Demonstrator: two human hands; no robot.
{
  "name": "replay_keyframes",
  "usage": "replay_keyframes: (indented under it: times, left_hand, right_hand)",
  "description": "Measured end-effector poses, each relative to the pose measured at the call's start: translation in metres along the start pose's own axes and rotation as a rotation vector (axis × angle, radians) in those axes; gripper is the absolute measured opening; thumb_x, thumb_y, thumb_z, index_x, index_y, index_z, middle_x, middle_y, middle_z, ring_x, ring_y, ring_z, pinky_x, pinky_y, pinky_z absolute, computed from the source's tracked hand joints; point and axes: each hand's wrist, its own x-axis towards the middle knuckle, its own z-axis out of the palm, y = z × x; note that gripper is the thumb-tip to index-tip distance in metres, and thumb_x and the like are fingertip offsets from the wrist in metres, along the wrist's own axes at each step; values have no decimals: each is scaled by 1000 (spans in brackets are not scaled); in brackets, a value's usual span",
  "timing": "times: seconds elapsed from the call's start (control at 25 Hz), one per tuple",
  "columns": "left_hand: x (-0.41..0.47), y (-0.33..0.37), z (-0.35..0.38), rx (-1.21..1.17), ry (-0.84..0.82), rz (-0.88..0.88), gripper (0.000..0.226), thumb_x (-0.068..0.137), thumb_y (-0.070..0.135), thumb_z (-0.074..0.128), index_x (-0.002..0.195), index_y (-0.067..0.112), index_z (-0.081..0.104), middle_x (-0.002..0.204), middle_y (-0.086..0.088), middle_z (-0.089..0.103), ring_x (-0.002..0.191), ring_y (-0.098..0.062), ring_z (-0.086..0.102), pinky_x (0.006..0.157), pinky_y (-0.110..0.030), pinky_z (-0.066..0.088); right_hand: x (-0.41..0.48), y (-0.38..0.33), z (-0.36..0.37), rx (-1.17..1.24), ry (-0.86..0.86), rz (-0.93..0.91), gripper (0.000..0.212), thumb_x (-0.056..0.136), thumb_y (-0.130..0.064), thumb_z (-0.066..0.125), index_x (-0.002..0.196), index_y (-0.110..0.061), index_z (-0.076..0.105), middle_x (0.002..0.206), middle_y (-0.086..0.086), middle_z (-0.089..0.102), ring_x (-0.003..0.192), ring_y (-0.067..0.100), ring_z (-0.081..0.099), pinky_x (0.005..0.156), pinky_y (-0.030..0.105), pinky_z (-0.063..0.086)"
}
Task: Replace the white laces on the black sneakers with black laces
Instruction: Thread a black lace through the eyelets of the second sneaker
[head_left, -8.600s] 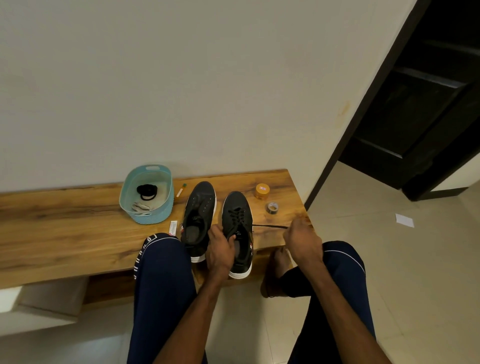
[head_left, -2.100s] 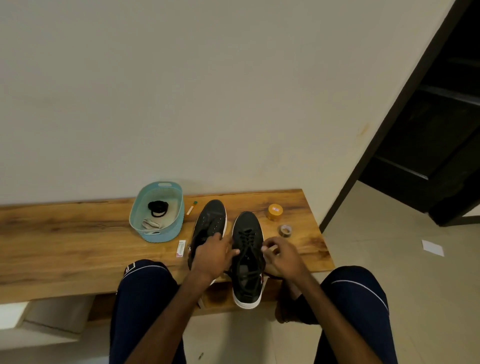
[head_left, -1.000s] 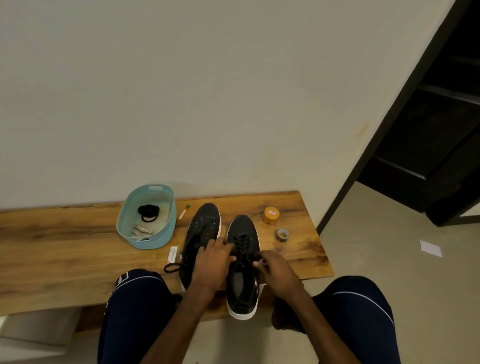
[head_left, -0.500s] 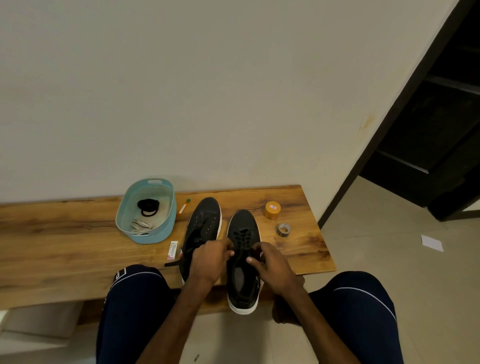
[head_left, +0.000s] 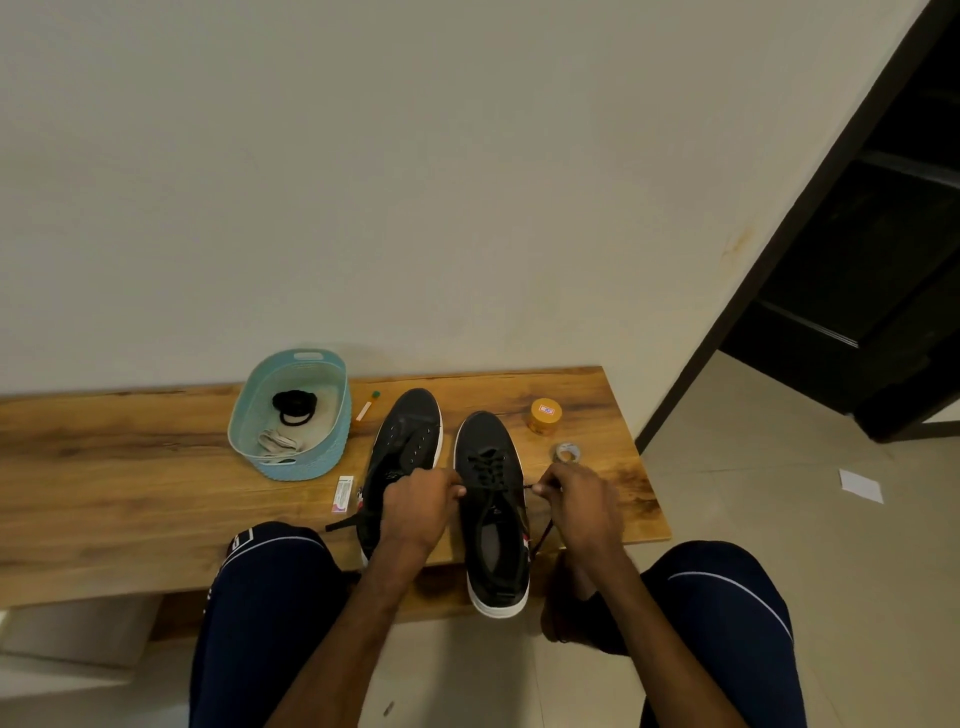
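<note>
Wooden bench (head_left: 130, 493) against a cream wall, tiled floor below, dark doorway at right.

1. Laced sneaker (head_left: 491, 519), black with white sole, toe to the wall, heel overhanging the bench's near edge. Black lace (head_left: 485, 462) criss-crossed through its eyelets.
2. Left hand (head_left: 415, 512), at the sneaker's nine o'clock, fingers curled and pinching one lace end. Right hand (head_left: 579, 506), at three o'clock, pinching the other end, whose tail hangs down. Hands apart, the shoe between them.
3. Second sneaker (head_left: 405, 441), just beside at nine o'clock, eyelets showing as pale dots, partly under the left hand.
4. Teal basket (head_left: 311, 465) at ten o'clock, holding a coiled black lace (head_left: 293, 408) and white laces (head_left: 278, 441).
5. Small packet (head_left: 343, 493) at nine o'clock; green-capped stick (head_left: 368, 406) at eleven (too small to identify).
6. Orange jar (head_left: 543, 415) at one o'clock; tape roll (head_left: 566, 452) at two.
7. Paper scrap (head_left: 860, 486) on the floor, well apart at three o'clock.
</note>
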Motion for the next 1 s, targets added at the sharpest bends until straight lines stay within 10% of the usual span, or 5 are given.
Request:
replay_keyframes:
  times: [0.16,0.36,0.72,1.0]
  left_hand:
    - [3,-3,-4,94,-76,-73,19,100,28,53,106,30,71,96,7,73,89,-12,68,79,-33,54]
    - [1,-9,-10,-665,-171,-39,20,99,21,58,90,21,76,95,20,72,99,7,63,90,-22,47]
    - [1,26,2,-1252,76,-147,29,102,31,50,94,12,71,93,-3,75,91,-15,70,80,-32,50]
    - [11,3,16,-1464,171,-336,24,102,19,50,101,4,69,74,-8,60,70,-18,67,79,-34,58]
  right_hand:
    - [16,2,-14,-340,-221,73,12,97,-34,61,101,-29,70,103,-5,67,102,18,58,87,39,38]
    - [10,-6,-39,744,-547,246,29,103,-24,52,85,-14,71,84,-5,70,89,14,63,80,28,47]
    - [6,-48,-10,1180,-228,189,27,103,-21,50,94,-4,69,83,8,71,80,17,68,76,23,53]
    - [16,-40,0,1559,78,636,25,105,-15,45,89,-1,58,68,5,48,58,13,44,66,32,52]
